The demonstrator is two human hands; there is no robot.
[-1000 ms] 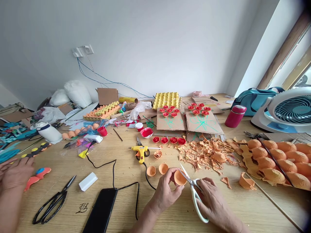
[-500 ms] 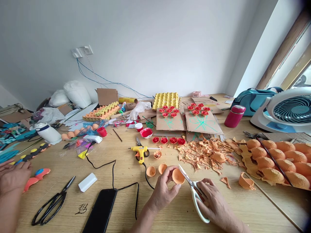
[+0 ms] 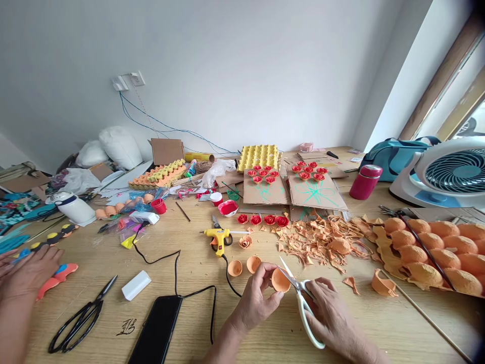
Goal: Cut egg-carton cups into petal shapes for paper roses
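Note:
Between the thumb and fingers of my left hand [image 3: 258, 296] is an orange egg-carton cup [image 3: 281, 280], its hollow facing me. My right hand [image 3: 333, 316] grips white-handled scissors [image 3: 307, 318], whose parted blades meet the cup's right rim. Two more cut cups, one [image 3: 235, 268] and another [image 3: 253, 263], lie just beyond my left hand. Past them are an orange paper rose [image 3: 245, 242] and a yellow glue gun [image 3: 219, 237]. Orange scraps [image 3: 318, 237] are heaped beyond my right hand.
A co-worker's hands [image 3: 32, 273] work at the left edge. Black scissors [image 3: 83, 316], a phone [image 3: 157, 328] and its cable lie left. An orange egg tray [image 3: 428, 247], a stick [image 3: 428, 316] and a fan [image 3: 450, 172] are right. Red flowers on cardboard [image 3: 318, 194] stand behind.
The cup in my left hand has shifted slightly right and down against the blades. The scissors have moved a little. At left, the co-worker's hand has moved right.

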